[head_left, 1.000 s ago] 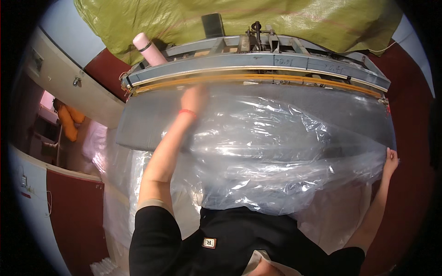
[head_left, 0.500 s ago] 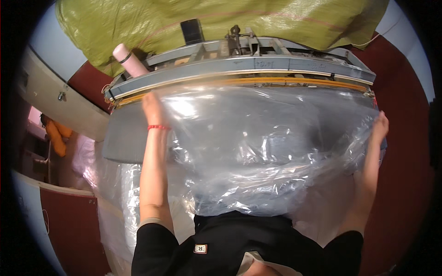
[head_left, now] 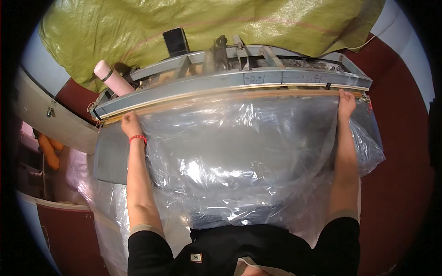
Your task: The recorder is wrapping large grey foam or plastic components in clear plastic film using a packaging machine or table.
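A wide sheet of clear plastic film (head_left: 239, 138) stretches between my two hands and sags toward my body. My left hand (head_left: 131, 123), with a red beaded band at the wrist, pinches its far left corner. At the far right, my right hand (head_left: 347, 102) grips the other corner. The film's far edge lies along the orange-brown strip (head_left: 258, 94) of a grey metal-framed machine (head_left: 193, 83). Beneath the film is a dark grey padded surface (head_left: 110, 154), bare at its left end. A loose part of the film hangs to the right of my right forearm.
A pink bottle (head_left: 114, 79) leans at the machine's left end. A black phone (head_left: 176, 42) stands behind the frame, against a yellow-green woven sheet (head_left: 221, 18). On the left are a pale cabinet door (head_left: 50, 110) and more plastic film (head_left: 108, 202).
My right hand has moved left and up to the machine's strip. My left hand has shifted left and slightly nearer me. The film's far edge now lies straighter along the strip.
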### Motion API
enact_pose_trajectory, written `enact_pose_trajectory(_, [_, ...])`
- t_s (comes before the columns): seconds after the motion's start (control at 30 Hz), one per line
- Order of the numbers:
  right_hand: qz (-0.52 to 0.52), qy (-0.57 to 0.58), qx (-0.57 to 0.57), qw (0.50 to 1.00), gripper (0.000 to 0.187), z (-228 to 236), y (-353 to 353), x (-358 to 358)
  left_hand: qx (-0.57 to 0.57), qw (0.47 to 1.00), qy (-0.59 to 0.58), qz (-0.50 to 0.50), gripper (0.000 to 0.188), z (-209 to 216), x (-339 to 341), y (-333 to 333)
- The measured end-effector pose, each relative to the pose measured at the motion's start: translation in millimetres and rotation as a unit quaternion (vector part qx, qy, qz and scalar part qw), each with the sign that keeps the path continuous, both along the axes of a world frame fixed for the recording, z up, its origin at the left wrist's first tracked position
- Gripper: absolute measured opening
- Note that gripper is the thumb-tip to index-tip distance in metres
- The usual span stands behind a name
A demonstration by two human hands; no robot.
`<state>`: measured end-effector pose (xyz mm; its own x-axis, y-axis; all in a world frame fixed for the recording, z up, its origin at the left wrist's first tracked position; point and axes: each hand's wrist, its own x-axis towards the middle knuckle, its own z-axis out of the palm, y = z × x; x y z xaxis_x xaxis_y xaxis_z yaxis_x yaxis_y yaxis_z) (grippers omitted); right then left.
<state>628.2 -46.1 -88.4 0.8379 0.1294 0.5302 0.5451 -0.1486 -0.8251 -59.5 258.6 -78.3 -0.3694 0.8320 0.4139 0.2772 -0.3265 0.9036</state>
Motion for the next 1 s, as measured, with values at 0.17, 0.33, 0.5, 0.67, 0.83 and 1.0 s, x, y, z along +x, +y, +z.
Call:
enact_pose_trajectory(0.17, [0.033, 0.151, 0.089, 0.984, 0.019, 24.8, -6.8, -14.6, -0.007, 0.994, 0.031, 0.103, 0.017, 14.7, 9.4, -8.7])
enact_pose_trajectory(0.33, [0.010, 0.144, 0.078, 0.986, 0.018, 31.4, -4.1, -8.5, -0.028, 0.986, -0.059, 0.156, 0.014, 12.6, -13.6, 1.0])
enact_pose_trajectory(0.5, [0.148, 0.165, 0.117, 0.968, 0.023, 33.4, -21.2, -10.8, -0.023, 0.989, -0.142, 0.023, 0.026, 24.9, -12.6, -24.4])
enact_pose_trajectory(0.67, [0.091, -0.181, -0.120, 0.972, 0.033, 82.9, -69.5, -93.6, -0.009, 0.884, 0.455, 0.107, 0.036, 23.2, -23.5, -71.0])
enact_pose_trajectory(0.83, [-0.111, -0.079, -0.254, 0.958, 0.029, 71.6, -184.6, -110.6, -0.055, 0.990, 0.071, -0.109, 0.013, 30.5, -15.6, -105.5])
enact_pose_trajectory(1.0, [-0.098, -0.230, -0.235, 0.939, 0.017, 76.0, -218.8, -109.8, -0.133, 0.910, -0.127, -0.372, 0.014, 93.7, 51.0, -195.8])
